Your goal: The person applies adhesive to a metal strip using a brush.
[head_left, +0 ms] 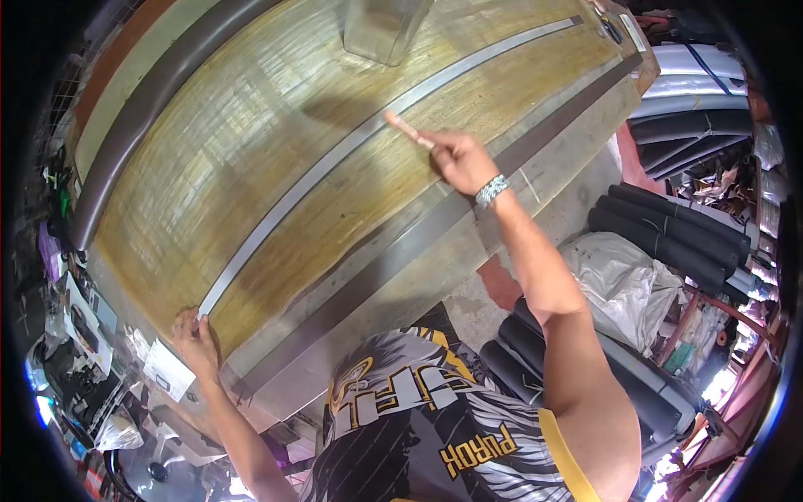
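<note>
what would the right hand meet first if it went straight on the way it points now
Probably the long grey strip, right by the tip of the thin stick in the right hand; whether they touch is unclear.

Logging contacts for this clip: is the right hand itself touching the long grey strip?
Apart. In the head view, bare tabletop shows between the right hand and the long grey strip.

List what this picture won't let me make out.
All in the head view:
Near end of the grey strip: covered by the left hand.
Back end of the pale stick: hidden in the right hand's grip.
Top of the clear container: cut off by the upper edge.
Any writing on the white paper: too small.
</note>
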`<action>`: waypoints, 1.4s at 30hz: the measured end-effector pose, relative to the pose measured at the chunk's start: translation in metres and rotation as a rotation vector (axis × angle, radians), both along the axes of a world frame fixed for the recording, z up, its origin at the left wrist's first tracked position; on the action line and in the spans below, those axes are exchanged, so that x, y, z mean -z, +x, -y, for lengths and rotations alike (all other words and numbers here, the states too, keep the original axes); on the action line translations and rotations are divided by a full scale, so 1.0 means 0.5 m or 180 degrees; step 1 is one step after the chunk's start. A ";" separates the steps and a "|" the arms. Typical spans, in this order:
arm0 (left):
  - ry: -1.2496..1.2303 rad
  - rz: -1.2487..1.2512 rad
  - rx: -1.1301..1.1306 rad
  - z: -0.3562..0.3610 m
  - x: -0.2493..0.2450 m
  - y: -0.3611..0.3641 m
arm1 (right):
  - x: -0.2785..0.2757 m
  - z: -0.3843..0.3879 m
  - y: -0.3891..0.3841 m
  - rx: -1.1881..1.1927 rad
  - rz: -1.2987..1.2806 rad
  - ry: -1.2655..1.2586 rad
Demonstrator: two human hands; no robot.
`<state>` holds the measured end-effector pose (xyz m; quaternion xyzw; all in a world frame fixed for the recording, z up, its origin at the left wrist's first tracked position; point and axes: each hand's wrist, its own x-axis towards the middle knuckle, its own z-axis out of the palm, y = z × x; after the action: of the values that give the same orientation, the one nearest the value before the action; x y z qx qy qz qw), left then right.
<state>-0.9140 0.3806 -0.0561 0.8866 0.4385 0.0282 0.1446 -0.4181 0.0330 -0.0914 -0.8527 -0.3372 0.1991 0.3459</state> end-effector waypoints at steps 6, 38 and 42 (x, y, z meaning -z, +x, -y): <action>0.0045 -0.0079 0.0079 -0.003 0.002 -0.004 | 0.008 0.014 0.114 0.1203 -0.0739 -0.0217; 0.0462 0.0279 0.0084 -0.003 0.030 -0.036 | -0.043 -0.207 -0.318 -0.0316 0.0377 -0.0373; 0.0502 0.0394 0.0084 -0.004 0.035 -0.041 | -0.063 -0.244 -0.390 -0.0423 0.0390 -0.0346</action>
<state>-0.9344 0.3825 -0.0736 0.8975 0.4134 0.1155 0.1015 -0.6132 0.1549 -0.0600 -0.8565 -0.4021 0.1871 0.2639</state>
